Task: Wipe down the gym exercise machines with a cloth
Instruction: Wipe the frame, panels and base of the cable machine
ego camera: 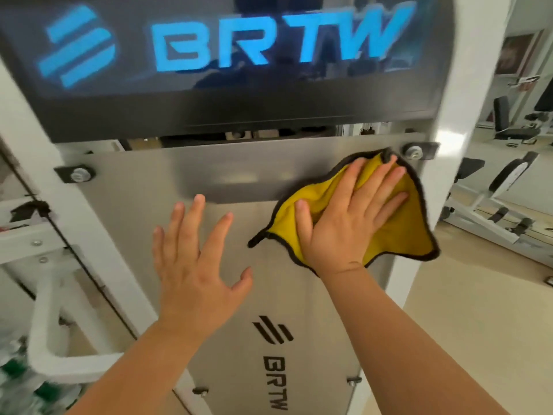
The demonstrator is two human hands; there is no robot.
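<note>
A: Cloth, where?
B: Soft yellow microfibre cloth with dark grey edging [404,235], spread on the brushed-steel panel [134,190] of the white-framed gym machine [472,85], upper right, just below a silver bolt [413,151].
A: Hands?
B: Right hand [344,223] is flat on the cloth, fingers straight and spread. It presses, no grip. Left hand [194,265] is splayed beside it, holding nothing. Can't tell if it touches the panel.
A: Handling?
B: Light, limp, bunches easily, and the corners hang free. Probably slides on smooth steel. Palm pressure mid-cloth should carry it; pinching an edge would likely fold it up.

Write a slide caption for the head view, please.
Right hand presses yellow cloth on steel panel; left hand open beside it.
</note>
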